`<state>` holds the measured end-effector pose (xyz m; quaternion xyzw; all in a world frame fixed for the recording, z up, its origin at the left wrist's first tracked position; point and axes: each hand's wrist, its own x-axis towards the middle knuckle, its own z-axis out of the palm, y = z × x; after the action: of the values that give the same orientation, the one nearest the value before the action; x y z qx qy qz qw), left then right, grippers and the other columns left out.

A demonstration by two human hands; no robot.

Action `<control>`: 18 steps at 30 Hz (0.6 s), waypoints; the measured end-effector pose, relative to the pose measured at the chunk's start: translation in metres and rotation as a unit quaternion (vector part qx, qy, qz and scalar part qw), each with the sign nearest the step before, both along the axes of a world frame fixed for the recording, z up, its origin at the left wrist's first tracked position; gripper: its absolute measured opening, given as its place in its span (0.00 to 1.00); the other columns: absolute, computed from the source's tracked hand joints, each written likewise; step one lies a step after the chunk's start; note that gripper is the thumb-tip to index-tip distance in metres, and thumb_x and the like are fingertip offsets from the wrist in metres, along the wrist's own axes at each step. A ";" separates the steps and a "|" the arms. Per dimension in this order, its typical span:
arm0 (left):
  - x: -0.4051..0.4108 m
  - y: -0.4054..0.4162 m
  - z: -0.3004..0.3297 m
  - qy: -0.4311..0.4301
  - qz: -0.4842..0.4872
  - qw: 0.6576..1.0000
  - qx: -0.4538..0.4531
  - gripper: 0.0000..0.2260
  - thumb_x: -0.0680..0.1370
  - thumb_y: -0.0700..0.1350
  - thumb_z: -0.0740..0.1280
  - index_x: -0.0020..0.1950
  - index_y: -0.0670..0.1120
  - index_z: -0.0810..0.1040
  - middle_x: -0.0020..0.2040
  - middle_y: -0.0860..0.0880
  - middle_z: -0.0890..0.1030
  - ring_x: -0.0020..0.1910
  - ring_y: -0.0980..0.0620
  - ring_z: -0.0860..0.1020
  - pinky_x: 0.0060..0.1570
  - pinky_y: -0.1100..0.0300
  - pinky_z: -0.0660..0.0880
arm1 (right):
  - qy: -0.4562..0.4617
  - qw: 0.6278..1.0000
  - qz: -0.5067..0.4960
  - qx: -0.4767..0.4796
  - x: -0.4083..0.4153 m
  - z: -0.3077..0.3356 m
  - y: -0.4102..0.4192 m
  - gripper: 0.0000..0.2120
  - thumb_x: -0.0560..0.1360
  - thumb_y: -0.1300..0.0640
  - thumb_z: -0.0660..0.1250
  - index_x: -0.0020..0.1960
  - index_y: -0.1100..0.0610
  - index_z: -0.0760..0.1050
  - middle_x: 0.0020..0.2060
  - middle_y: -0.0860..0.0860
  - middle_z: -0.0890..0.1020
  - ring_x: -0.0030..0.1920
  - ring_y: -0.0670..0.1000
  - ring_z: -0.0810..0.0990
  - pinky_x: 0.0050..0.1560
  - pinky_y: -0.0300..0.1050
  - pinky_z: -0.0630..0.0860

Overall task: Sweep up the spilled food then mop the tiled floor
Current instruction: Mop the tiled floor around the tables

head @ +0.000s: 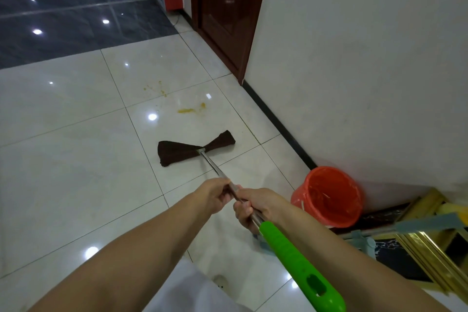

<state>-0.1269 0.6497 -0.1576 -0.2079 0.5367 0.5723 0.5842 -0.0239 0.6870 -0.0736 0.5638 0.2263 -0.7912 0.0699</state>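
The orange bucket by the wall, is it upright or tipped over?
Upright: the orange bucket stands on its base beside the wall, with its open mouth facing up.

A mop (253, 213) with a steel shaft and green handle end slants down to the pale tiled floor (76, 147). Its dark brown cloth head (177, 152) lies flat, spread like a bow tie. Yellow spilled food (186, 110) smears the tiles just beyond it.
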 end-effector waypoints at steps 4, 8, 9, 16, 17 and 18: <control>0.016 -0.007 -0.012 -0.024 -0.012 0.999 -0.021 0.10 0.81 0.33 0.56 0.39 0.36 0.69 0.35 0.39 0.73 0.35 0.46 0.75 0.51 0.53 0.74 | -0.022 0.999 0.009 -0.026 0.012 -0.001 -0.004 0.11 0.80 0.63 0.57 0.39 0.58 0.70 0.16 0.52 0.70 0.13 0.43 0.63 0.13 0.28 0.61; 0.023 -0.009 -0.015 -0.027 -0.020 0.999 -0.041 0.13 0.80 0.33 0.55 0.36 0.37 0.68 0.19 0.43 0.72 0.25 0.50 0.72 0.50 0.58 0.73 | -0.039 0.998 0.029 -0.033 0.020 0.003 -0.003 0.13 0.80 0.63 0.57 0.37 0.57 0.69 0.17 0.52 0.69 0.13 0.43 0.63 0.13 0.29 0.61; 0.023 -0.008 -0.014 -0.028 -0.020 0.999 -0.041 0.13 0.80 0.33 0.55 0.36 0.37 0.67 0.17 0.43 0.71 0.25 0.50 0.71 0.49 0.59 0.73 | -0.041 0.998 0.035 -0.032 0.020 0.004 -0.002 0.13 0.80 0.63 0.57 0.37 0.57 0.69 0.17 0.52 0.68 0.13 0.43 0.63 0.13 0.29 0.61; 0.018 -0.008 -0.017 -0.040 0.003 0.999 -0.013 0.08 0.81 0.34 0.55 0.44 0.35 0.70 0.39 0.36 0.76 0.36 0.45 0.77 0.49 0.53 0.74 | -0.040 0.998 0.035 -0.024 0.012 0.000 -0.003 0.12 0.81 0.62 0.56 0.40 0.56 0.69 0.16 0.51 0.70 0.13 0.43 0.62 0.14 0.28 0.61; 0.015 -0.007 -0.019 -0.042 0.004 0.999 -0.014 0.08 0.81 0.35 0.55 0.45 0.35 0.70 0.40 0.36 0.75 0.37 0.45 0.77 0.48 0.53 0.74 | -0.039 0.998 0.034 -0.025 0.009 -0.002 -0.003 0.12 0.81 0.62 0.55 0.40 0.55 0.69 0.16 0.51 0.69 0.13 0.43 0.62 0.14 0.28 0.61; 0.012 -0.007 -0.020 -0.044 0.005 0.999 -0.014 0.07 0.81 0.35 0.55 0.45 0.35 0.70 0.40 0.37 0.75 0.37 0.45 0.77 0.48 0.53 0.74 | -0.036 0.998 0.035 -0.027 0.006 -0.004 -0.002 0.12 0.81 0.62 0.55 0.40 0.55 0.68 0.16 0.51 0.68 0.13 0.43 0.62 0.14 0.27 0.61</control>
<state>-0.1146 0.6431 -0.1781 -0.2440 0.5176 0.5579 0.6010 -0.0183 0.6847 -0.0780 0.5816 0.2217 -0.7733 0.1207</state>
